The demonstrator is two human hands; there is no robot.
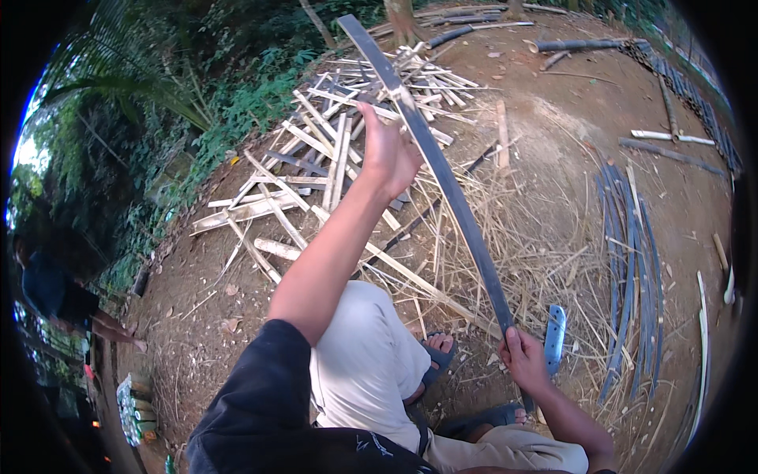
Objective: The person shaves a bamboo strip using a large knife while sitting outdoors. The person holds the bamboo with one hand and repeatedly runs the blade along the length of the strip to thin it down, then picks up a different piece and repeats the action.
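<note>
The bamboo strip (448, 183), likely light and springy, is best held near both ends; its lower part is grasped by the right hand (523, 357); whether it is gripped by the left hand (387, 154) cannot be told.

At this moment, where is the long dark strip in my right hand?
In the head view, the strip slants from the right hand, lower right, up past the left hand to the top centre.

Split pieces (340, 162) are piled mostly left of the held slat (452, 189); to its right, shavings (545, 253) and strips (630, 276) are spread.
</note>
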